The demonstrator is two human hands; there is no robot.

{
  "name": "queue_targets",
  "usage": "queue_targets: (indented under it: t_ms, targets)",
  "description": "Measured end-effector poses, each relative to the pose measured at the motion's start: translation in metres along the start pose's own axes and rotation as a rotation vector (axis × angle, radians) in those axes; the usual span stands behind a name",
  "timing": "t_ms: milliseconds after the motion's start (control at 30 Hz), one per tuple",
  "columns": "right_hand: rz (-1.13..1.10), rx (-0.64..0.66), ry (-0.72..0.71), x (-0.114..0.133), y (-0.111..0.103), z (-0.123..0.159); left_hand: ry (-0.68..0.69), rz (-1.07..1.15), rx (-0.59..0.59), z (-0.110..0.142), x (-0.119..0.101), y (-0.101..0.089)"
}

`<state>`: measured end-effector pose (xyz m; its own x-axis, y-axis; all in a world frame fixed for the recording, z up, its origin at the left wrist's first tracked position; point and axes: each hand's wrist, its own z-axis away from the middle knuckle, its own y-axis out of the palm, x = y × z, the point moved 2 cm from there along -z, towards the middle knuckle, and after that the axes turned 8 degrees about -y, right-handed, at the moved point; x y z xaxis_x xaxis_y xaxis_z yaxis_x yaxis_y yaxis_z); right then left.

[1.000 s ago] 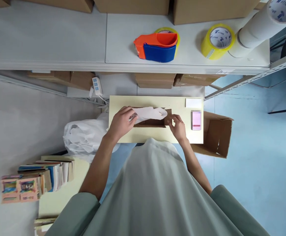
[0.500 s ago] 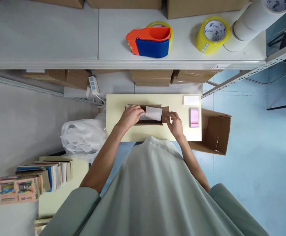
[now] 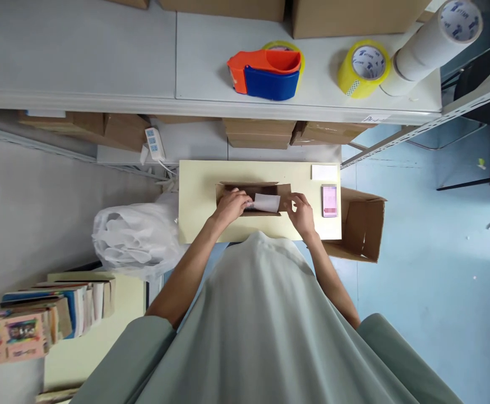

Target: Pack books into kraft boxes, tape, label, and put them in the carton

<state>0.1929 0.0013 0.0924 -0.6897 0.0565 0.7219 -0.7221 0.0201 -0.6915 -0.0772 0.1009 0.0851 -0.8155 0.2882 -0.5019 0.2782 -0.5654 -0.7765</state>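
A small open cardboard box [image 3: 285, 205] lies on the pale yellow table, its flaps spread. Inside it shows a white paper piece [image 3: 267, 202] with what looks like clear plastic at its left end. My left hand [image 3: 233, 205] reaches over the box's left part, its closed fingers on that plastic-and-paper packet; the fingertips are partly hidden. At the right end, the thumb and fingers of my right hand [image 3: 300, 214] are closed at the box's right flap.
A phone [image 3: 329, 201] and a white card [image 3: 324, 172] lie on the table's right side. An open carton [image 3: 363, 224] stands beyond it. A white plastic bag [image 3: 138, 235] and books [image 3: 68, 308] are at left. Above, a shelf holds a tape dispenser [image 3: 266, 76] and tape rolls [image 3: 363, 68].
My left hand has moved slightly right and down in the box, and the white paper sits lower in it. My right hand stays at the right flap. The camera view has shifted a little.
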Motion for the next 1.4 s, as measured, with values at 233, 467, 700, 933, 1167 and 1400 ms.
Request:
queue_targets:
  t_ms: [233,467,700,933,1167,1400]
  targets:
    - [-0.005,0.001,0.009,0.006,-0.003,0.002,-0.053,0.113,0.015,0.011,0.005,0.006]
    - [-0.028,-0.003,0.031,0.013,-0.002,-0.003,-0.179,0.129,-0.474,0.062,0.023,-0.014]
    - [-0.038,-0.011,0.026,0.037,0.006,-0.002,-0.328,0.236,-0.543,0.087,0.039,0.002]
    - [0.029,0.169,-0.059,0.050,0.027,-0.011,-0.208,0.229,-0.367,0.077,0.017,0.013]
    - [0.132,0.309,-0.090,0.034,0.033,-0.021,-0.189,0.189,-0.296,0.063,0.032,0.013]
    - [0.163,0.098,0.064,0.009,0.038,-0.041,-0.265,0.200,-0.450,0.033,0.056,0.001]
